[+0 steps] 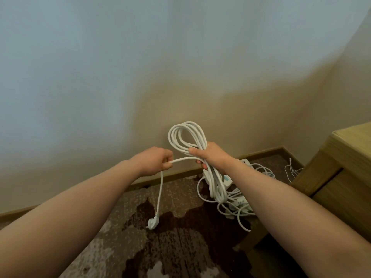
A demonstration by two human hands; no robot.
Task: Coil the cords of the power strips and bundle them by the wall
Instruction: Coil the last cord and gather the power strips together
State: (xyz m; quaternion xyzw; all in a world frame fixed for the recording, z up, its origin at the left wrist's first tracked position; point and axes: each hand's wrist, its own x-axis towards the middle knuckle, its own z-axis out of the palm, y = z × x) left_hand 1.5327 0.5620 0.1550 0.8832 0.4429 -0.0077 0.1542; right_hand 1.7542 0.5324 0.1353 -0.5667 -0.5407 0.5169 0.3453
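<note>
Coiling at the wall, both hands on the cord

Right hand (212, 157) grips the looped white round power cord (187, 137); left hand (155, 162) pinches its loose end, flat white plug (153, 224) dangling above the patterned brown carpet (176, 247), white power strips (228, 180) heaped by the wall.

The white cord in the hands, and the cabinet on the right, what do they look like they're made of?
The cord looks like smooth plastic or rubber sheathing: matte white, bending in soft loops. The cabinet looks like wood or wood veneer: yellowish brown with faint grain, low sheen. Which one, the picture cannot settle.
</note>
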